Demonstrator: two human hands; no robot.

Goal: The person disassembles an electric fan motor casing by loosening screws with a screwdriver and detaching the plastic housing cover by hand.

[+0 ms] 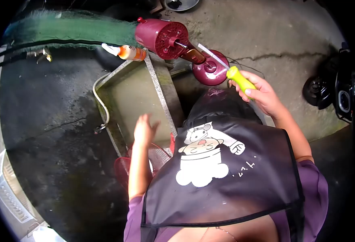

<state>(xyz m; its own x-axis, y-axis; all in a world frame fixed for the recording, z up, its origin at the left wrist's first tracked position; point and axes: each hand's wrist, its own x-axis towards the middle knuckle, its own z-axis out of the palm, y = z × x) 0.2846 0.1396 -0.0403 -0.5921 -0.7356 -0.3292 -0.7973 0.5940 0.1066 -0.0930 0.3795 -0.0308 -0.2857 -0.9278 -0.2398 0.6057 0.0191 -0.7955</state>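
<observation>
- Basin (164,90) on the floor (274,28), left of centre.
- Bottle (134,53) at basin's far right corner, on its side.
- Hose (103,103) along basin's left edge, end hanging outside.
- Fan housing (150,35) beyond basin, just right of bottle; netting (76,31) to its left.
- Fan base (201,76) right of and nearer than housing, neck between them.
- Screwdriver (243,82) in right hand (262,93), shaft crossing over base in view.
- Left hand (144,130) above basin, near end; wire guard (122,166) below left forearm.
- Crate (10,192) far left, near side.
- Pan (194,5) at far edge of view, beyond housing.
</observation>
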